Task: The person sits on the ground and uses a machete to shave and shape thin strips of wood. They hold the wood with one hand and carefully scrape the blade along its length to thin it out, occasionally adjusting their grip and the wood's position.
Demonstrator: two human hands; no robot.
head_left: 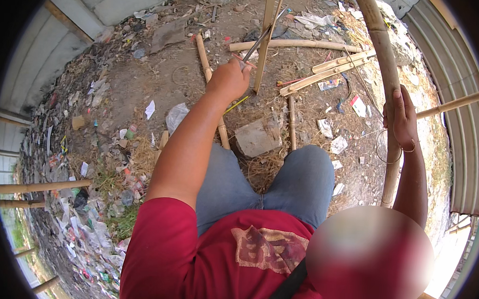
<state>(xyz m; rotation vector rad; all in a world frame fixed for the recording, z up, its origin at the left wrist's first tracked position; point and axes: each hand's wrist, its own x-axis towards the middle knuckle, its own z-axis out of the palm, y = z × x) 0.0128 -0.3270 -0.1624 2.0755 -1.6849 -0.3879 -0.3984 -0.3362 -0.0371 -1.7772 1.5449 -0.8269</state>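
Note:
My left hand [229,79] is stretched forward, its fingers closed around a long, slim, dark tool [259,41] whose exact kind I cannot make out. The tool slants up to the right and crosses a split bamboo strip [263,57], which stands nearly upright on the dirt. Whether the tool touches the strip is unclear. On the right, my right hand [404,115] wraps around a thick bamboo pole [385,54] that rises past the top of the view. A thin wire loop [379,146] hangs beside the pole below this hand.
Between my knees and the strip lies a concrete block [259,135]. Bamboo pieces lie around it: a pole [203,57], a long pole [292,44] and split lengths [328,72]. Litter [76,217] covers the left ground. A corrugated sheet wall [441,67] stands right.

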